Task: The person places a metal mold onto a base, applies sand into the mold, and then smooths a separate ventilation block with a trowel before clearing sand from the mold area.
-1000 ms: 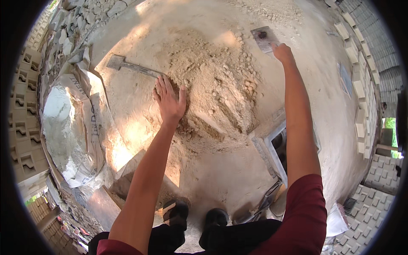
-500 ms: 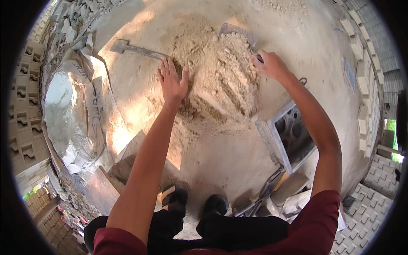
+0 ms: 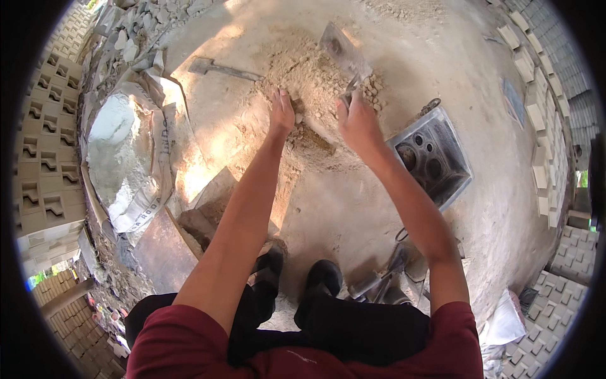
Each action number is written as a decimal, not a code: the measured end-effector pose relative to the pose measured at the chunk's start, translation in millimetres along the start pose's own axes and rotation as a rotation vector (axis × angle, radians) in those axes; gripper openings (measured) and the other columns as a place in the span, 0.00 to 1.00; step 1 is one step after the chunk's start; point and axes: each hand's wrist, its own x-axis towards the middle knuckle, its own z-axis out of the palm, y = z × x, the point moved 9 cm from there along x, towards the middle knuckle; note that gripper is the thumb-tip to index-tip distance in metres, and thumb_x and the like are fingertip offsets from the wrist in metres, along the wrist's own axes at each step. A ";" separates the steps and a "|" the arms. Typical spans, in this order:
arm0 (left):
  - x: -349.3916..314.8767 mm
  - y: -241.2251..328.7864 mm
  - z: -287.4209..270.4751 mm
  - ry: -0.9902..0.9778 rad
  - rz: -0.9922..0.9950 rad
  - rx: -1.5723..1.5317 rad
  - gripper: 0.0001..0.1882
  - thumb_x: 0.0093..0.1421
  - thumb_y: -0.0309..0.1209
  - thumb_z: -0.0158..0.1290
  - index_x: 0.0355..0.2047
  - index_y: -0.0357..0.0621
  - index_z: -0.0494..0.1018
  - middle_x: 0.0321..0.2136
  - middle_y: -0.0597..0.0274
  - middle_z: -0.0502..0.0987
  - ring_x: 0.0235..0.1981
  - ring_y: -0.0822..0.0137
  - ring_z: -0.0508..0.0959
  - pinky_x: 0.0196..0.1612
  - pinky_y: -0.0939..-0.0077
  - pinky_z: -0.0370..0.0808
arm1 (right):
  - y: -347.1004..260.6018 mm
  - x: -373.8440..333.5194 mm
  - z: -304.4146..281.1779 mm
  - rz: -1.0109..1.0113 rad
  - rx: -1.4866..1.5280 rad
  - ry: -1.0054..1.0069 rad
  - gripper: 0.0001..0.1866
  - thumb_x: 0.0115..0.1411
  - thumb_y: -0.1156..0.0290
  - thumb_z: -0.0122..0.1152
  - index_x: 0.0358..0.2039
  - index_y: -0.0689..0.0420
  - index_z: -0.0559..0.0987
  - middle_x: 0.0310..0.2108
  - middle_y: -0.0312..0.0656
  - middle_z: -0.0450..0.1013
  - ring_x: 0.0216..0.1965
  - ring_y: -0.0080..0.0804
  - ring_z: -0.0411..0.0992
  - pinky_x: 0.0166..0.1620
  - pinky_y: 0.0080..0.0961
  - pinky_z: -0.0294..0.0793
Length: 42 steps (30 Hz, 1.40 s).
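A loose heap of sandy mix (image 3: 309, 76) lies on the floor before me. My right hand (image 3: 361, 123) is closed around the handle of a trowel (image 3: 344, 49). Its flat, broad blade points away from me and rests at the heap's far right side. Against the heap's near left side is my left hand (image 3: 282, 114), fingers stretched out and holding nothing. Beyond it lies a long-handled metal tool (image 3: 224, 70) with a flat head, its handle end at the sand. Right of my right forearm, a square metal mould (image 3: 445, 155) with round shapes inside sits on the floor.
At left stands an opened sack (image 3: 161, 142) of white powder (image 3: 113, 142), with grey rubble (image 3: 148, 31) beyond. Metal tools (image 3: 385, 281) lie right of my feet. Stacked pale blocks (image 3: 50, 139) line the left; more blocks (image 3: 543, 126) line the right.
My right hand has moved left and nearer with the trowel, whose blade is more exposed. My left hand has shifted right into the heap's near side, which looks lower and pushed back.
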 end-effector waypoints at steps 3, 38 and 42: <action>-6.3 20.1 17.3 0.004 0.048 -0.127 0.35 0.69 0.50 0.28 0.63 0.30 0.51 0.64 0.37 0.52 0.67 0.46 0.50 0.68 0.65 0.47 | 65.2 1.4 71.7 0.013 -0.263 -0.204 0.28 0.66 0.59 0.45 0.48 0.79 0.63 0.29 0.67 0.73 0.34 0.59 0.76 0.34 0.45 0.76; -78.2 -0.7 -37.7 0.311 -0.076 -1.015 0.38 0.68 0.54 0.27 0.67 0.36 0.46 0.68 0.50 0.47 0.70 0.58 0.45 0.69 0.66 0.41 | 3.1 -84.0 109.1 -0.034 -0.207 -0.163 0.26 0.68 0.58 0.42 0.48 0.75 0.64 0.27 0.59 0.75 0.31 0.56 0.76 0.32 0.45 0.76; -88.3 12.4 -14.1 0.185 -0.135 -0.944 0.36 0.69 0.52 0.27 0.67 0.37 0.46 0.68 0.51 0.48 0.69 0.58 0.48 0.68 0.66 0.46 | 21.3 -94.6 104.3 -0.072 -0.255 -0.101 0.26 0.68 0.58 0.42 0.50 0.73 0.64 0.28 0.60 0.75 0.30 0.57 0.76 0.31 0.46 0.76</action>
